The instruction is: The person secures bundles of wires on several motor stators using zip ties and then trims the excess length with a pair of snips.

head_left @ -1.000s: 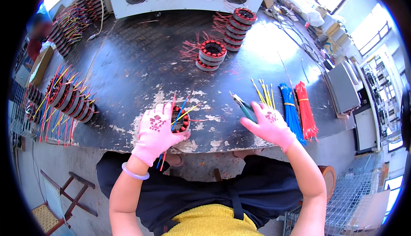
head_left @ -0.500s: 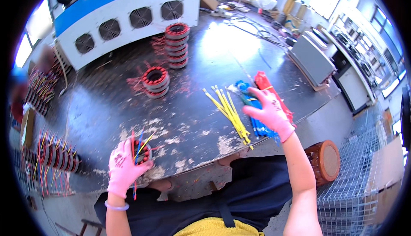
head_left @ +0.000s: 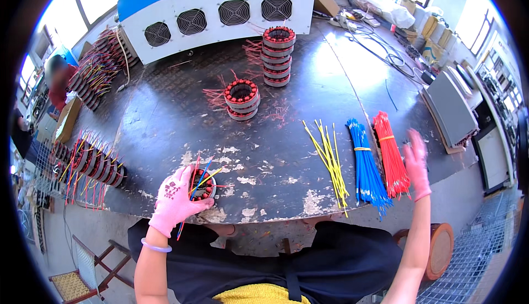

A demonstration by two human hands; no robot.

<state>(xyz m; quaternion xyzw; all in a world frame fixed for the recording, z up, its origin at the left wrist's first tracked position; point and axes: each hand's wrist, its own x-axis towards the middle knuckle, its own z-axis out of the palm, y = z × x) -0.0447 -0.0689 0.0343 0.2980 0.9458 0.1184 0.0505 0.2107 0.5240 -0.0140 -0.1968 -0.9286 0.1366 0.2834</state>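
Observation:
My left hand, in a pink glove, is closed round the left side of a motor stator lying near the table's front edge. Red, blue and yellow wires stick out of this ring beside my fingers. At the right, my gloved right hand is beside the red wire bundle, its fingers stretched and slightly blurred, holding nothing I can see. A yellow band wraps the red bundle, and another wraps the blue wire bundle to its left. Loose yellow wires lie spread left of the blue ones.
Stacked stators and a shorter stack stand toward the back. A row of wired stators lies at the left edge. Behind is a white and blue cabinet with fans; a grey panel sits at the right.
My right hand has moved off the blue bundle to the right side of the red one. The whole view has shifted, while my left hand stays at the stator.

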